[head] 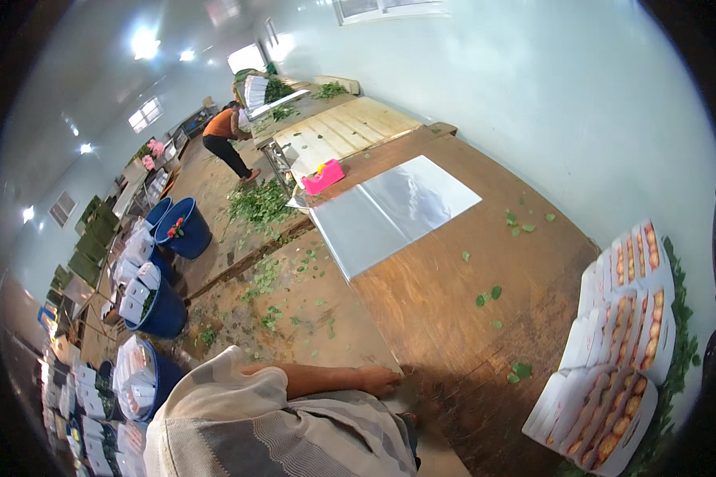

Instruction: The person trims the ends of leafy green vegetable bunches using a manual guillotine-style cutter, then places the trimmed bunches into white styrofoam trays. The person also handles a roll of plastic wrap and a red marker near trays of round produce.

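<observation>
My left hand (379,380) rests at the near edge of a brown wooden table (417,310), its fingers curled and partly hidden. Whether it grips the edge cannot be made out. My right hand is out of view. Farther along the tabletop lies a stack of clear plastic sheets (394,208), glossy and creased across the middle. A pink tape dispenser (323,177) with a yellow core stands beside the sheets. Several rose bunches in white wraps (617,334) are piled at the table's right end, their leafy stems towards the wall.
Loose green leaves (519,371) dot the tabletop. A pale ribbed board (349,131) covers the adjoining table. Blue buckets (194,235) of wrapped flowers line the left. Leaf litter (259,203) covers the floor, where a person in orange (221,125) bends at a far table.
</observation>
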A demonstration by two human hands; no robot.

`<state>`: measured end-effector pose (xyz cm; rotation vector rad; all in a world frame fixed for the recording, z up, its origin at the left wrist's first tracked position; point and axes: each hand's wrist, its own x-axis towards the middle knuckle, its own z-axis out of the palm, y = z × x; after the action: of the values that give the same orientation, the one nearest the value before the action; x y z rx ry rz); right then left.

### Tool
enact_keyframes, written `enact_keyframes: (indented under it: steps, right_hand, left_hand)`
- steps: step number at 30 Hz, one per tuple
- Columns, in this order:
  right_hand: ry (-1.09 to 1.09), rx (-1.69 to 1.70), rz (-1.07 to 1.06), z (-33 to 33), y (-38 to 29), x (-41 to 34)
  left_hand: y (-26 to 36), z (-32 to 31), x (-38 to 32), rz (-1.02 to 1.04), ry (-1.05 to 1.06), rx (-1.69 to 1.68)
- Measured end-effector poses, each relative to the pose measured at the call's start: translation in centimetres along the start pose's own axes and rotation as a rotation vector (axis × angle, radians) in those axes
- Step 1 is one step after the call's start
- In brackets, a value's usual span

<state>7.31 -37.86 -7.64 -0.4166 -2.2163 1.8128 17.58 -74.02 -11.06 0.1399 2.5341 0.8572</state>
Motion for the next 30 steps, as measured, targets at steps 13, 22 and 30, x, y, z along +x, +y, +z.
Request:
enact_keyframes:
  steps: [13, 22, 30]
  right_hand:
    - [-0.582, -0.121, -0.032, 15.2, -7.3, -10.1]
    - [-0.471, -0.283, -0.001, 20.0, -7.5, -16.9]
    - [-0.55, -0.255, 0.028, 21.1, -6.8, -22.6]
  left_hand:
    - [1.3, -7.6, -0.2, 0.008, -0.044, -0.277]
    - [-3.2, -11.0, -0.1, 0.152, -0.157, -0.423]
    - [-2.0, -9.9, -3.2, 0.184, -0.31, -0.809]
